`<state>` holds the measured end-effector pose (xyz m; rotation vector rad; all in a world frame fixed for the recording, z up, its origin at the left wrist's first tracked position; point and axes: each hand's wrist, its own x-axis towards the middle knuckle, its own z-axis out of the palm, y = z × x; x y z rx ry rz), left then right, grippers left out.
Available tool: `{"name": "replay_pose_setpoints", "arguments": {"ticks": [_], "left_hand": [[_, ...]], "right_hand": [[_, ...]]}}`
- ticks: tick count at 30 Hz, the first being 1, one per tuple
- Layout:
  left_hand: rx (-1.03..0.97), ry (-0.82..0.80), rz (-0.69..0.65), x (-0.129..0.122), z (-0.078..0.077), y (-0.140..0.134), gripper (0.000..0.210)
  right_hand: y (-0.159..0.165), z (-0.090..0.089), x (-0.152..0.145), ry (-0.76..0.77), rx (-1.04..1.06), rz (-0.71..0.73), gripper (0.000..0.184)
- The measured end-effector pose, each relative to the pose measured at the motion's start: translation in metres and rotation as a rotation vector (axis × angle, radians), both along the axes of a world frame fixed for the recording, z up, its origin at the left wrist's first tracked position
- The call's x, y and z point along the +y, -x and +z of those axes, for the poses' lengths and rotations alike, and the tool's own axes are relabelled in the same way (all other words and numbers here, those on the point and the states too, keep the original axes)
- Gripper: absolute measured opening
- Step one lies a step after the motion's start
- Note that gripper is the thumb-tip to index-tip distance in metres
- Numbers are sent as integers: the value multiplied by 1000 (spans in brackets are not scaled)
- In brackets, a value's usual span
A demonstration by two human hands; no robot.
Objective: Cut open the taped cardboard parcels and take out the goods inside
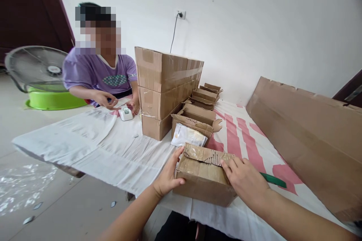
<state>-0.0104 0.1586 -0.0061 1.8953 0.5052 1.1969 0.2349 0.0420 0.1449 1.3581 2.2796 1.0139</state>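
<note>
In front of me a small brown cardboard box (pixel 203 186) lies near the table edge, with a torn flap (pixel 207 155) showing bare corrugation along its far top edge. My left hand (pixel 169 175) holds the box's left end, thumb on the near side and fingers at the far corner. My right hand (pixel 244 177) grips the right end of the flap with curled fingers. Past that hand a green curved strip or handle (pixel 273 180) shows; its other end is hidden. A white printed packet (pixel 189 135) leans against an open cardboard box (pixel 198 116) just beyond.
Taped cartons (pixel 152 101) stand stacked at centre, beside a row of open boxes (pixel 205 96). Across the table a person (pixel 98 71) has both hands by a small white device (pixel 125 113). A large cardboard sheet (pixel 305 131) stands at right. A fan (pixel 39 66) is far left.
</note>
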Motion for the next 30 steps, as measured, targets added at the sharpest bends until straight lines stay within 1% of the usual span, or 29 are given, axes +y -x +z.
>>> {"name": "replay_pose_setpoints", "arguments": {"ticks": [4,6,7,9,12,14,16,18,19,20,21,22,23,25,27,28,30], "left_hand": [[-2,-8,-2,0,0,0,101],[3,-12,-1,0,1,0,101],[5,-11,1,0,1,1,101],[9,-7,3,-1,2,1,102],[6,5,1,-1,2,0,104],[0,11,-3,0,1,0,104],[-8,11,-8,0,-1,0,104],[-15,6,-9,1,-2,-1,104],[-17,3,-9,1,-2,-1,105],[-17,2,-8,1,-2,-1,105],[-15,3,-8,1,-2,-1,105],[-13,4,-8,1,-2,-1,106],[-10,7,-9,1,-1,-1,106],[-9,13,-15,1,0,-2,106],[-10,19,-18,0,2,-1,106],[-10,23,-18,0,3,-1,106],[-10,29,-15,-1,4,-1,107]], "right_hand": [[-33,15,-18,-33,86,-12,55],[-55,15,-28,-36,181,-59,57],[-67,11,-33,-39,244,-95,54],[-90,-5,-41,-56,395,-175,42],[-118,-45,-53,-16,644,-266,35],[-130,-74,-60,67,762,-296,37],[-139,-98,-65,146,822,-330,43],[-145,-112,-66,211,845,-365,47],[-147,-114,-65,237,852,-371,47],[-147,-112,-61,253,862,-367,46],[-147,-106,-56,249,880,-356,44],[-144,-96,-50,225,911,-343,40],[-139,-82,-42,192,957,-327,35],[-121,-49,-25,127,1093,-301,28],[-94,-15,-7,164,1262,-263,26],[-79,0,2,213,1329,-237,26],[-50,19,18,349,1403,-187,24]]}}
